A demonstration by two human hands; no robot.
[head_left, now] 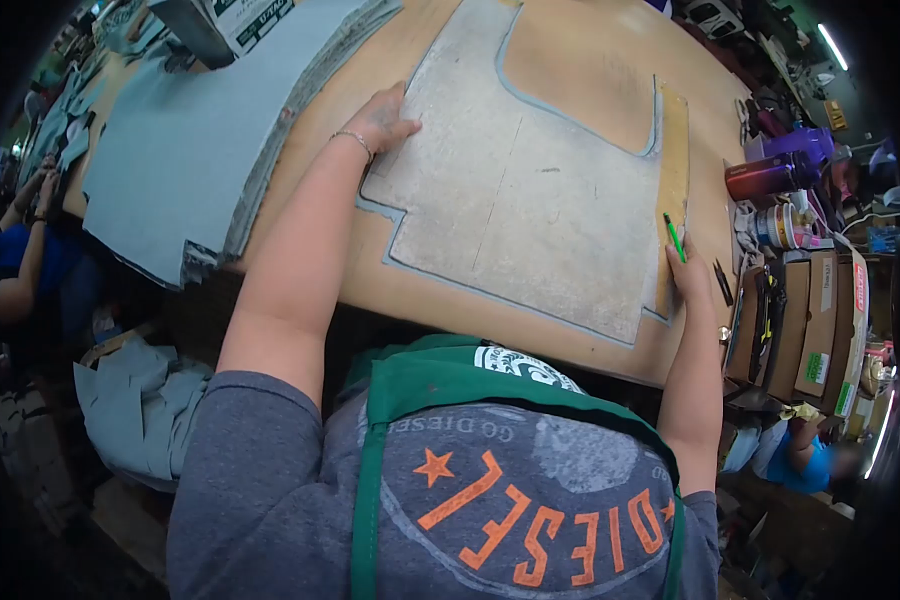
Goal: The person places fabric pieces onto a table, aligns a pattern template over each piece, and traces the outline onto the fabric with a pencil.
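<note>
One hand (378,120), the left, is mostly open on the edge of a big pale board (530,185). The right hand (689,272) is curled, holding a green pen (674,234). The board lies on a table (590,55).

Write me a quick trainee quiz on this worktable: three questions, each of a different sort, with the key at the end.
1. What does the right hand hold?
2. True or false: the left hand touches the pale panel.
3. Fill in: in the picture, the stack of blue-grey sheets lies to the ____ of the pale panel.

Key:
1. A green pen.
2. True.
3. Left.
</note>
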